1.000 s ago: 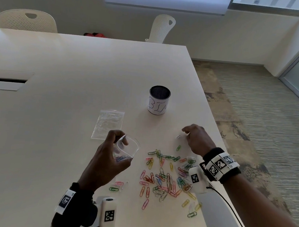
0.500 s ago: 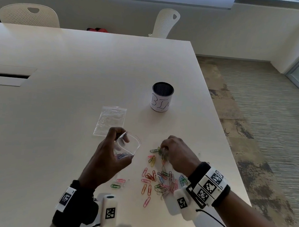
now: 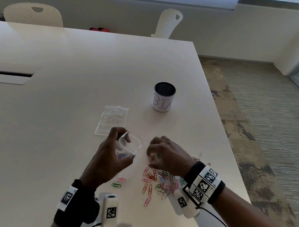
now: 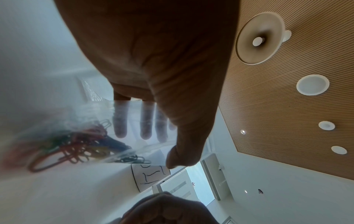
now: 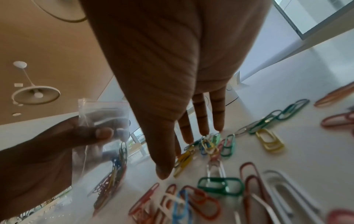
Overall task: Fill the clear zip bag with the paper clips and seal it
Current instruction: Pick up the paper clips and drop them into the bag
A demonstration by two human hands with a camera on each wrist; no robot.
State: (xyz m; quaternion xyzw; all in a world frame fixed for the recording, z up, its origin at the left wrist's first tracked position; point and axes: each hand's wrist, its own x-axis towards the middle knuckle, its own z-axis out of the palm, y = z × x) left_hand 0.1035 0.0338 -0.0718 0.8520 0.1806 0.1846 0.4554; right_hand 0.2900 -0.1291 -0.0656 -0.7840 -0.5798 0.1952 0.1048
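My left hand [image 3: 123, 140] holds a clear zip bag [image 3: 131, 145] upright just above the table, mouth open toward the right. Thumb and fingers [image 4: 145, 128] pinch its upper wall. Several coloured paper clips [image 4: 76, 148] lie in the bag's bottom. Just right of the bag, my right hand [image 3: 152, 158] reaches down with straight fingers [image 5: 203, 119]. Their tips touch a small cluster of clips [image 5: 210, 144] on the table, and the thumb stands apart. The main clip pile [image 3: 158, 183] is spread on the white table [image 3: 76, 90] below that hand.
A second, flat, empty zip bag [image 3: 112, 119] lies just beyond my left hand. A mesh cup labelled BIN [image 3: 164, 97] stands farther back on the right. The table's right edge [image 3: 230, 154] runs close to the pile. Two white chairs stand behind the table.
My right hand has swept left from the pile's far right side to the clips beside the bag's mouth. The left hand keeps the bag in nearly the same place.
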